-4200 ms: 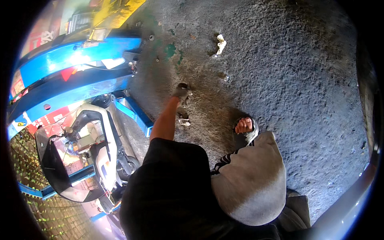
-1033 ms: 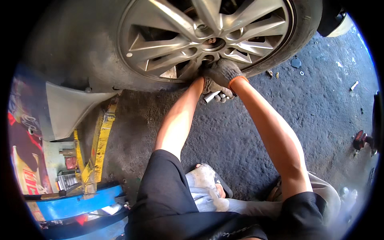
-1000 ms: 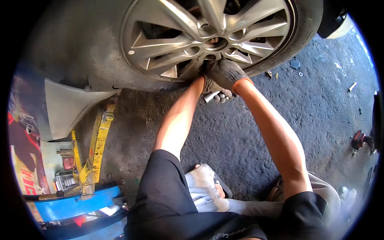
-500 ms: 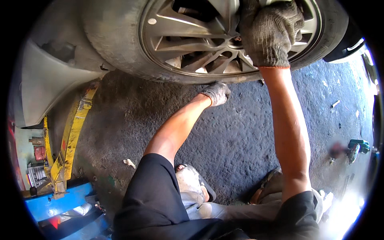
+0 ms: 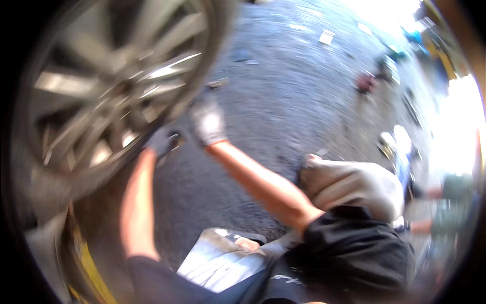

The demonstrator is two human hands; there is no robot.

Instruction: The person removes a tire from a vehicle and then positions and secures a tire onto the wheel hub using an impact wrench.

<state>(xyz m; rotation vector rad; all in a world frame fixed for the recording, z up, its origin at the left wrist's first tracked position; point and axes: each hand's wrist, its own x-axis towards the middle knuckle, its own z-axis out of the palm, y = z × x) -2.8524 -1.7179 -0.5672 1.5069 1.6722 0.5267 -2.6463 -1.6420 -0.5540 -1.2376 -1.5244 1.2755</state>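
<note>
A car wheel point(image 5: 109, 119) with a multi-spoke metal rim and dark tyre fills the upper left, blurred by motion. My left hand point(image 5: 161, 142), in a grey knit glove, is beside the tyre's lower right edge. Its fingers look curled round a small dark thing, too smeared to name. Just right of it, my right hand point(image 5: 207, 121), gloved alike with an orange cuff, is close to the tyre's right edge. Its fingers are blurred, and whether it holds or touches anything cannot be made out.
A yellow metal arm point(image 5: 91, 268) runs along the lower left. On the dark floor lie a pale scrap point(image 5: 326, 36), a reddish thing point(image 5: 365, 81) and a blurred green-and-white tool point(image 5: 390, 68). Part of another person point(image 5: 458, 197) shows at the right edge.
My view has swung to the right, so the wheel now appears farther left. My right hand has come off the rim and down beside the tyre, near my left hand.
</note>
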